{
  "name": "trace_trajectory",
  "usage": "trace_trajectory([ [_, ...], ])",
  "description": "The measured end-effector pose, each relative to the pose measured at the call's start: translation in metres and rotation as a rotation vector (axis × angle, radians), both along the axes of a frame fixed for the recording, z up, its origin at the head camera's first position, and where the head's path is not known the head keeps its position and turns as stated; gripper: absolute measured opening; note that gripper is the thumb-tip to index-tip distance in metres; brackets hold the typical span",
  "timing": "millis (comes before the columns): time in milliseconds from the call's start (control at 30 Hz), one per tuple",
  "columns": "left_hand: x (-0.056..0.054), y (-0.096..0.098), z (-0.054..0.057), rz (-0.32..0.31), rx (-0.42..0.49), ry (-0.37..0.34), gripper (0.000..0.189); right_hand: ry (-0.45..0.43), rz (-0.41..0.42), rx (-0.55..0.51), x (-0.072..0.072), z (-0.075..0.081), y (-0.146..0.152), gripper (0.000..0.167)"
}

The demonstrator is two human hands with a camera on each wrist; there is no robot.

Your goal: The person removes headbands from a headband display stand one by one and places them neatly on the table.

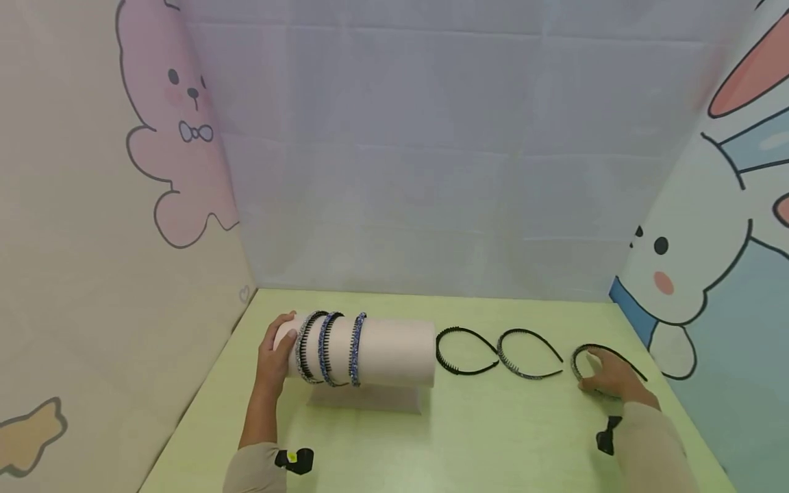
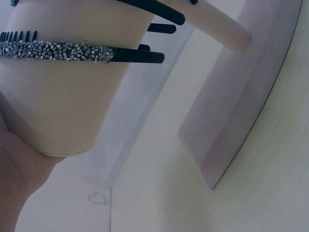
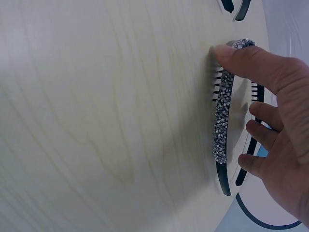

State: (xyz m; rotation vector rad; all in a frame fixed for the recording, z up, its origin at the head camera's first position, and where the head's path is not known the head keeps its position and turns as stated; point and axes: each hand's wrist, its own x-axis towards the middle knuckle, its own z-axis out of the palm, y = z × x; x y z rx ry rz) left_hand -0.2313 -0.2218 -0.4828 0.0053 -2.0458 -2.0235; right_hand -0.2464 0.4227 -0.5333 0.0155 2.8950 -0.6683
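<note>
A pale padded headband display roll (image 1: 394,352) lies sideways on its stand. My left hand (image 1: 275,346) grips its left end, thumb on the near side. Three toothed headbands go round the roll: a silver rhinestone one (image 2: 63,51) nearest my hand, then a blue one (image 1: 325,349) and another blue one (image 1: 355,349) further right. At the right of the table my right hand (image 1: 611,376) holds a black headband with silver-grey rhinestones (image 3: 222,116). Its thumb reaches across the stoned side, the other fingers at the opposite arm.
Between the roll and my right hand, a black headband (image 1: 459,372) and a stoned headband (image 1: 520,373) lie flat on the light green table (image 1: 493,438). The roll's stand has a flat base (image 2: 227,106). Cartoon-printed walls (image 1: 696,274) enclose the sides, with a plain backdrop (image 1: 394,171) behind.
</note>
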Motion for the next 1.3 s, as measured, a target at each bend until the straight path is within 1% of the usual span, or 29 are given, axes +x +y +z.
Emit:
trace_trajectory([
  [100,0.000,0.001,0.000,0.010,-0.004,-0.007,0.033,0.047,0.045,0.035,0.000,-0.002,0.000,0.063],
  [167,-0.001,0.001,-0.002,0.014,-0.001,0.004,0.033,0.068,0.068,0.034,-0.001,-0.004,0.000,0.050],
  [200,-0.003,0.000,-0.005,0.016,0.001,0.008,0.033,0.074,0.074,0.030,-0.001,-0.005,0.000,0.045],
  [333,-0.003,0.000,-0.004,0.012,0.002,0.017,0.033,0.114,0.088,0.025,-0.004,-0.010,-0.002,0.033],
  [533,-0.002,0.000,-0.006,0.022,-0.007,0.017,0.032,0.209,0.067,0.019,-0.003,-0.019,-0.006,0.027],
  [667,-0.003,-0.001,-0.008,0.019,0.001,0.032,0.032,0.247,0.047,0.015,-0.001,-0.020,-0.008,0.021],
  [833,-0.004,-0.001,-0.007,0.017,0.004,0.041,0.032,0.268,0.021,-0.011,0.003,-0.018,-0.012,0.018],
  [1100,-0.003,-0.001,-0.002,0.000,0.018,0.009,0.033,0.299,0.001,-0.025,0.005,-0.020,-0.011,0.017],
  [1300,-0.003,-0.002,-0.003,-0.006,0.007,-0.004,0.032,0.287,-0.012,-0.012,0.005,-0.022,-0.012,0.018],
])
